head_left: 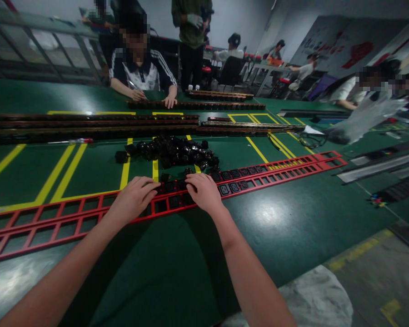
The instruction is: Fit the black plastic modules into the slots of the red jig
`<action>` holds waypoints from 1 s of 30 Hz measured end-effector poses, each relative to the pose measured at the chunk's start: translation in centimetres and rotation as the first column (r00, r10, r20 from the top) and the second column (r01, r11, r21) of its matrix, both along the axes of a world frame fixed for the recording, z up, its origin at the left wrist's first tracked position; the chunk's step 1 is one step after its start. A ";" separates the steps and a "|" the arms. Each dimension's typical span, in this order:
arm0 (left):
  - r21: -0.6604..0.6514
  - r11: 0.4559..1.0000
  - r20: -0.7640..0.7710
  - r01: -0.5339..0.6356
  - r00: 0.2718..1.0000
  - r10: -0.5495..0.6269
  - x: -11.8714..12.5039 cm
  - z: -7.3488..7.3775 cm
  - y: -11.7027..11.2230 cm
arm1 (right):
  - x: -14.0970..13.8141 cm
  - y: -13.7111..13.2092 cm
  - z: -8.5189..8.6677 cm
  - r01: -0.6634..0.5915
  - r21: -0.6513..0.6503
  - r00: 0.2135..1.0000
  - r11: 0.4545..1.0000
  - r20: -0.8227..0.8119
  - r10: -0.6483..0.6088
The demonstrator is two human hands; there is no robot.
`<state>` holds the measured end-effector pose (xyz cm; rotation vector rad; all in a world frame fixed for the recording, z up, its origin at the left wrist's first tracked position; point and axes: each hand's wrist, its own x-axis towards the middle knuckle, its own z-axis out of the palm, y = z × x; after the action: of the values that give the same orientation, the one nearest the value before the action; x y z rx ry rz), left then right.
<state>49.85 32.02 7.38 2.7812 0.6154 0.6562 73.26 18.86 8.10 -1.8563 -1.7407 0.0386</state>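
A long red frame (88,200) with two rows of rectangular openings lies across the green table. Black power sockets (224,189) fill several of its openings near the middle and to the right. My left hand (134,197) rests over the frame, fingers bent and closed at the left edge of a black socket (169,185) in the upper row. Farther right, my right hand (204,190) has its fingers curled down onto another socket in the frame, mostly hidden beneath them. Just beyond both hands is a pile of loose black sockets (177,152).
Long dark strips (88,125) lie across the table behind the pile. A red-handled tool (83,141) is at the left. Opposite me, a person (143,72) works at another strip. A clear plastic bag (357,120) and more strips (381,165) are at the right.
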 end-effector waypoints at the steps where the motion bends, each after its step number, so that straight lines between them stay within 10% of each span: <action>1: -0.003 1.000 0.003 0.004 1.000 -0.004 0.0 0.0 0.0 | 0.0 0.0 0.0 -0.001 0.002 1.000 1.000 0.000 0.001; 21: -0.039 0.999 -0.052 -0.017 0.999 0.015 0.1 -0.7 1.6 | 0.1 0.0 -0.2 -0.003 0.020 1.000 1.000 0.003 0.003; 30: -0.222 0.975 -0.044 -0.018 0.999 0.009 6.8 -0.7 6.7 | 0.2 0.0 -0.3 0.013 0.024 1.000 1.000 0.004 -0.014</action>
<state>56.65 38.71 6.72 2.5900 0.6725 0.4981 73.44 18.90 7.83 -1.8519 -1.7237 0.0089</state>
